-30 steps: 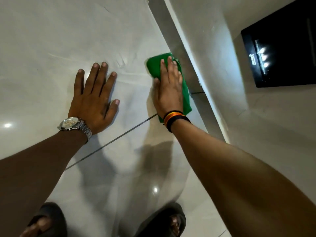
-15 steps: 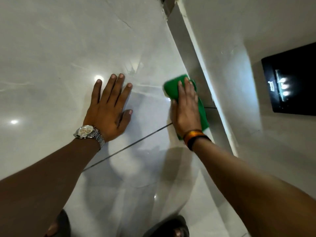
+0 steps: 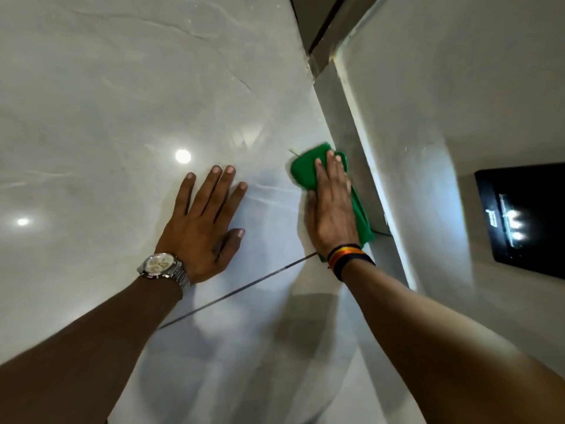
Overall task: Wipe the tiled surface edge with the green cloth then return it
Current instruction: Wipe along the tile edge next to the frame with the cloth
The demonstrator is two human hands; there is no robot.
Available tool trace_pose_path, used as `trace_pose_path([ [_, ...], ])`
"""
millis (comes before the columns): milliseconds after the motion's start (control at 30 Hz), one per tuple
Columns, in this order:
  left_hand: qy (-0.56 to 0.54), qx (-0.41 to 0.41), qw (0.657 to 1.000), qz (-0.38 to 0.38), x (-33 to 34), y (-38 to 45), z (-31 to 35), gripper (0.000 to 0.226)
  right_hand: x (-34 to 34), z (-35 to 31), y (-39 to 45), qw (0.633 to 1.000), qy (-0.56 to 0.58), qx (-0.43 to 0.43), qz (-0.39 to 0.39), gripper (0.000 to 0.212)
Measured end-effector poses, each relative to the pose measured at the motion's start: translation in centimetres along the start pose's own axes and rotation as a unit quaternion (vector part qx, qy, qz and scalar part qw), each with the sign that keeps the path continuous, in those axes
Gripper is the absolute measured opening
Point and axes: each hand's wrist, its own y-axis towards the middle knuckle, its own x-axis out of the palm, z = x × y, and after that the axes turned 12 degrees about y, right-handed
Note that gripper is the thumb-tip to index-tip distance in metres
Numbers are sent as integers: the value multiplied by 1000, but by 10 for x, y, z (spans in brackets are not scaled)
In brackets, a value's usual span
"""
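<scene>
My right hand (image 3: 331,206) presses the green cloth (image 3: 305,169) flat against the pale tiled surface (image 3: 122,102), right up at its edge, where a grey strip (image 3: 345,123) meets the tile. The palm is spread over the cloth, pinning it rather than gripping it in a fist; green shows beyond the fingertips and along the outer side of the hand. My left hand (image 3: 203,221) lies open and empty on the tile nearby, fingers splayed, bracing.

To wipe well, I judge I should keep the palm low and even, hold the cloth's outer side tight to the grey strip, and run it in one straight pass along that line, not letting the folded end bunch up.

The cloth is folded long and narrow. Its long axis runs along the edge, its rounded end leading away from me, its other end at my wrist.
</scene>
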Motion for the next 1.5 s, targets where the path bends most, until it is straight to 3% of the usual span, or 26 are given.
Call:
trace_pose_path([
  [233,2,9,1000,-12,2,0,-2,77,17,-49,98,997,64,-12,51,57],
  [367,8,10,1000,-18,-1,0,-1,77,18,-49,60,988,18,-148,-51,64],
  [433,10,5,1000,-15,-1,0,0,76,15,-39,40,990,30,-122,-58,64],
  [567,3,6,1000,-28,0,1,-1,76,16,-43,70,998,47,10,40,60],
  [800,-1,10,1000,-29,-1,0,1,75,31,-87,154,999,22,-23,37,57],
  [933,22,15,999,-34,-2,0,-1,74,36,-74,101,989,-15,-143,-39,59],
  [1100,7,7,1000,-17,-7,1,0,71,15,-3,-34,997,33,47,46,60],
  [1267,11,3,1000,-14,-7,0,2,71,-20,63,-202,991,-29,129,-20,66],
  [1367,6,3,1000,-20,-5,0,1,71,-19,60,-190,991,-23,133,-22,64],
  [1500,-2,1,1000,-11,-6,0,1,71,-4,19,-83,998,28,63,13,59],
])
